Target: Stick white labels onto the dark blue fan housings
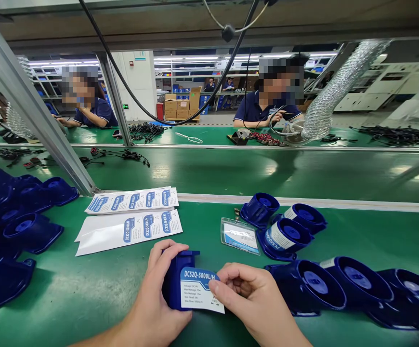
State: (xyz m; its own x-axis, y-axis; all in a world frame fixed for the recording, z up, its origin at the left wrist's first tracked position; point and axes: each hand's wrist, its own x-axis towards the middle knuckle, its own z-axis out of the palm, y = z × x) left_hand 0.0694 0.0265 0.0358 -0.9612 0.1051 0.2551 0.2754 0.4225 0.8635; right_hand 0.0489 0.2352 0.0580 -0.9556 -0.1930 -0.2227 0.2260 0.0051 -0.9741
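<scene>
At the far left of your green table, a group of dark blue housings sits close together. Right of it lie two label sheets: the far sheet bears a row of printed labels; the near sheet bears three at its right end and is bare white at its left.

Nearer you, at the middle, your left hand grasps the held housing, thumb on the near side, fingers on the far side. A label marked "DC52Q-5000L/H" lies across its right part, its right end extending beyond it. Your right hand pinches that end between thumb and fingers.

Beyond your right hand, a clear badge holder lies flat. Just right of it stand three smaller housings, two with visible labels. At the near right, larger housings form a row.
</scene>
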